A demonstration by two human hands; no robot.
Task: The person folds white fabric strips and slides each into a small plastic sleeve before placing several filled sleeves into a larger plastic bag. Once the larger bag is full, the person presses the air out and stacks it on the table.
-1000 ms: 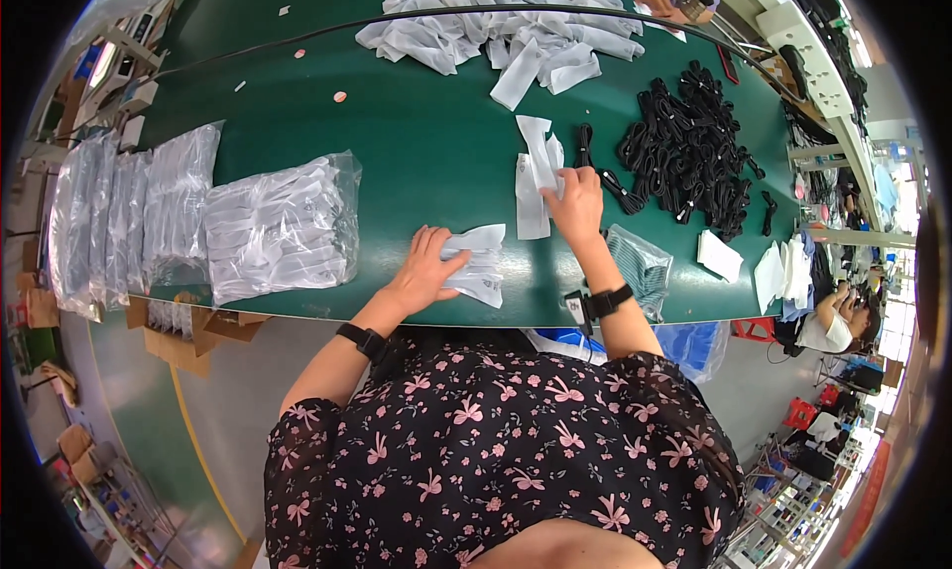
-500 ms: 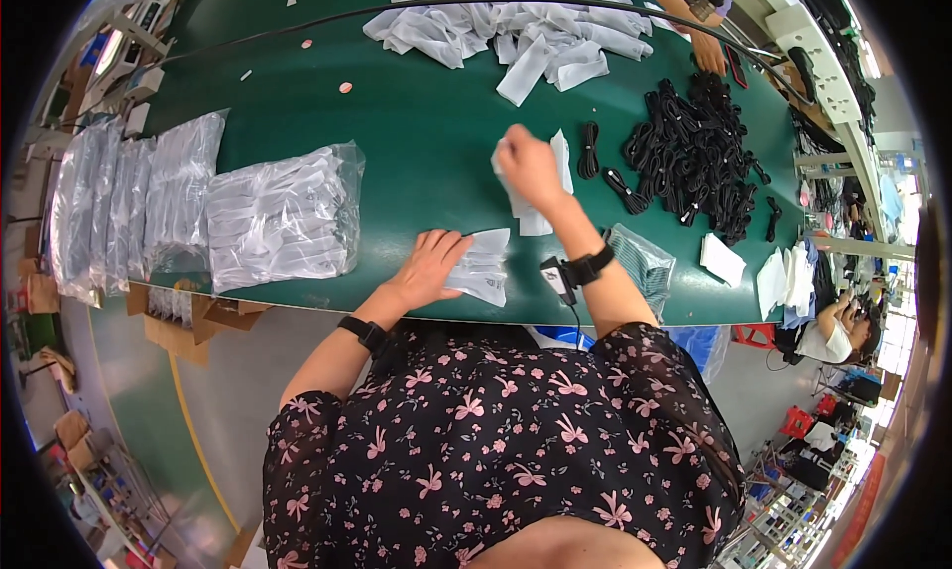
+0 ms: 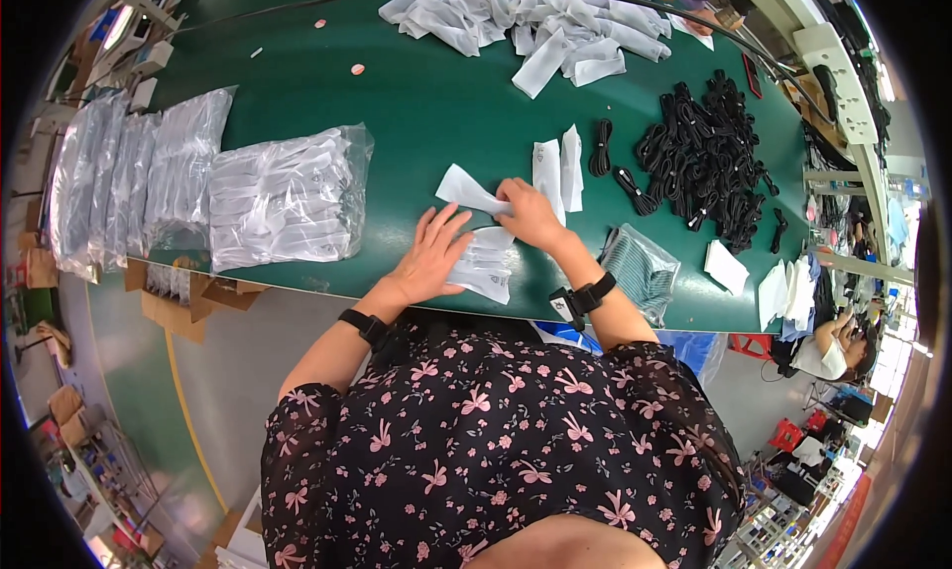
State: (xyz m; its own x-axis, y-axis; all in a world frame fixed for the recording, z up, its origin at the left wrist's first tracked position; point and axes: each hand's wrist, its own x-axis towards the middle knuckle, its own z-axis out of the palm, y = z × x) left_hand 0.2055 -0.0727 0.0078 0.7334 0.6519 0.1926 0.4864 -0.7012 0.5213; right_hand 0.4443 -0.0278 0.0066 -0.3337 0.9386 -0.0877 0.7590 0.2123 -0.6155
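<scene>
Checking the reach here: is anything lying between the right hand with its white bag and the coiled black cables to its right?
Yes. Two white bags lie side by side on the green table, between the right hand and the nearest coiled cable.

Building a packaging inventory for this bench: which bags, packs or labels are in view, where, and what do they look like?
Small white flat bag: pinched by the right hand, mid-table.
Stack of white flat bags: under the left hand, near edge.
Clear bundle of white bags: left of the hands.
Heap of white bags: far side.
Clear bag: right, near edge.
</scene>
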